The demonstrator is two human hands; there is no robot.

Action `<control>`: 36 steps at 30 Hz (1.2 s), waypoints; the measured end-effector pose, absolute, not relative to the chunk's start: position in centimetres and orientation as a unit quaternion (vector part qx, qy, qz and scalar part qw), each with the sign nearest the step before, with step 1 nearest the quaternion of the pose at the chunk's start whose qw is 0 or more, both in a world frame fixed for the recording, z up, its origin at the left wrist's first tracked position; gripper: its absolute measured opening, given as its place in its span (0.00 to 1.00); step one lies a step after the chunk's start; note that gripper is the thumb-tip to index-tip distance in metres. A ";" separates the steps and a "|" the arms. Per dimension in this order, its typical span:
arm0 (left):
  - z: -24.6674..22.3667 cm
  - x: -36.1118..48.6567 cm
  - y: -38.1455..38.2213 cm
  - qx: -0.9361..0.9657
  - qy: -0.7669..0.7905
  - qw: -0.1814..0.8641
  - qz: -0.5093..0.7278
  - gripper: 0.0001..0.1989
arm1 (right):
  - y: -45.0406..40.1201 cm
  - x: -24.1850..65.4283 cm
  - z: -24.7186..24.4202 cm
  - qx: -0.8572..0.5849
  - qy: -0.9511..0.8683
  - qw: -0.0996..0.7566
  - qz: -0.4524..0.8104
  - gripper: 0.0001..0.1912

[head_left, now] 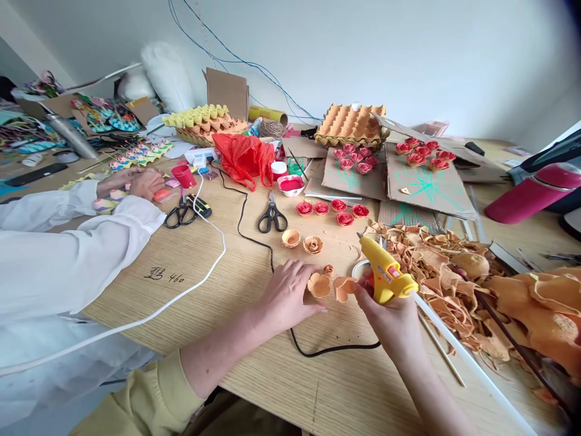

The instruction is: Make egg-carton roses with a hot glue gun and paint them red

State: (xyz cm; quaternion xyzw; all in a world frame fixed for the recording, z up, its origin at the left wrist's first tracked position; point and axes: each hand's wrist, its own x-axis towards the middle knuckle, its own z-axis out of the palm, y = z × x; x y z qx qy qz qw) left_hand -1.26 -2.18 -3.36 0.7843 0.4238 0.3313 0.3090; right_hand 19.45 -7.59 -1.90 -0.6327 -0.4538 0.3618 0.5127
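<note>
Crowded table [190,315], glue gun [388,272] in hand

So a heap of orange scraps [449,303] hogged the right side, a black cord [336,350] snaked past both hands, and black-handled scissors [272,207] lay further back. A co-worker's white sleeve [91,260] stretched over the left part. Wood-grain tabletop, pale wall [408,54] behind. A little white dish [290,193] had red stuff [293,183] in it. Right hand [394,318] was wrapped round the gun, thumb on a petal piece [344,292]; left hand [288,287] had thumb and fingers apart next to the petal cup [319,286], between both hands.
</note>
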 end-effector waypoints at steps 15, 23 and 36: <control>-2.8 -0.3 -4.0 0.785 0.389 0.343 0.338 0.26 | -7.7 18.0 -1.7 -0.610 -0.424 0.535 0.404 0.17; -2.5 0.0 -3.9 0.794 0.356 0.340 0.358 0.28 | -7.9 17.2 -1.1 -0.635 -0.428 0.515 0.386 0.14; -3.0 0.3 -4.1 0.785 0.364 0.341 0.368 0.28 | -7.8 17.1 -2.1 -0.661 -0.427 0.503 0.358 0.14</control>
